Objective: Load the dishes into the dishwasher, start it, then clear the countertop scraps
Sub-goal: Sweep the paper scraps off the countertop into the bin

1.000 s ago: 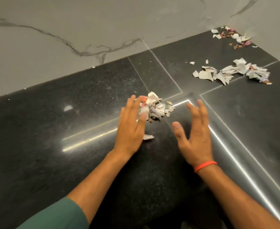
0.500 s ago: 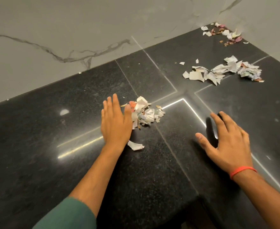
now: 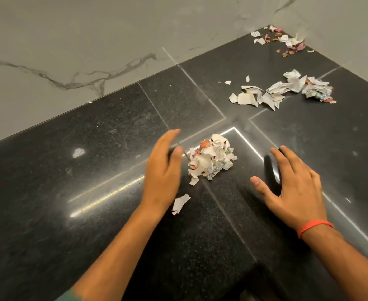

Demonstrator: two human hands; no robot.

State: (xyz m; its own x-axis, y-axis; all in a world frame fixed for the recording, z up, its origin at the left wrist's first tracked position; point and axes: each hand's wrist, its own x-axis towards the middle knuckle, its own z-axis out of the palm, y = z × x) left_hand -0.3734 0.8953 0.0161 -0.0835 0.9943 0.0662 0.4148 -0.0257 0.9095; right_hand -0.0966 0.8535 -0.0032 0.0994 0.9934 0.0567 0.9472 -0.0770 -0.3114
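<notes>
Black countertop (image 3: 92, 170) bears a scrap pile (image 3: 211, 158) between the flat, spread left hand (image 3: 162, 170) and right hand (image 3: 296, 190).

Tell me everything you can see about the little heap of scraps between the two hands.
The heap of scraps is a loose mound of torn, crumpled paper, mostly white, some printed greenish, with reddish-pink bits at its upper left. It sits on the black polished countertop where tile seams cross. The left hand is close beside it; contact is unclear. One stray white scrap lies apart, nearer the viewer.
</notes>
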